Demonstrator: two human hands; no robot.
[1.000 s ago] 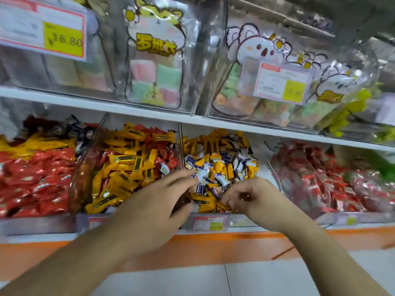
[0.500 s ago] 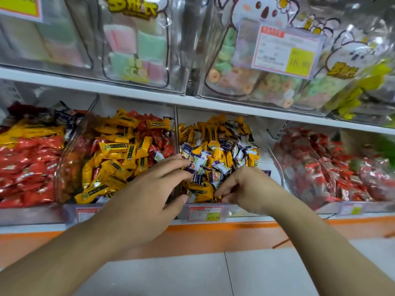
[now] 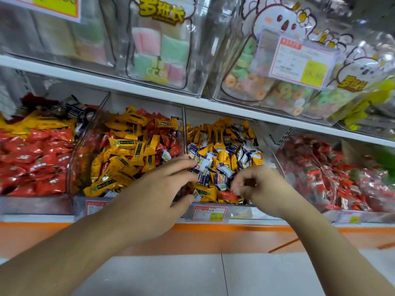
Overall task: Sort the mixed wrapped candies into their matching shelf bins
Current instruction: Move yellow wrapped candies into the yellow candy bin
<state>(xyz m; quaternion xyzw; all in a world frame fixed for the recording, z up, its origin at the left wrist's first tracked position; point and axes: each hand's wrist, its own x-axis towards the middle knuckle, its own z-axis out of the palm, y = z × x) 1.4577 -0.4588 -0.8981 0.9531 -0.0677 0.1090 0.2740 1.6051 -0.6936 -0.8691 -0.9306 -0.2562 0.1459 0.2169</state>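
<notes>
right hand pinching red candy at front of middle bin, long axis left-right. left hand loosely spread, empty. red bin far left, nearer left hand.

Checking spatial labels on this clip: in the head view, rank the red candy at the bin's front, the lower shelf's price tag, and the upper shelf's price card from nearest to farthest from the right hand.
1. red candy, at the right hand's fingertips.
2. lower price tag, below-left.
3. upper price card, far above.
</notes>
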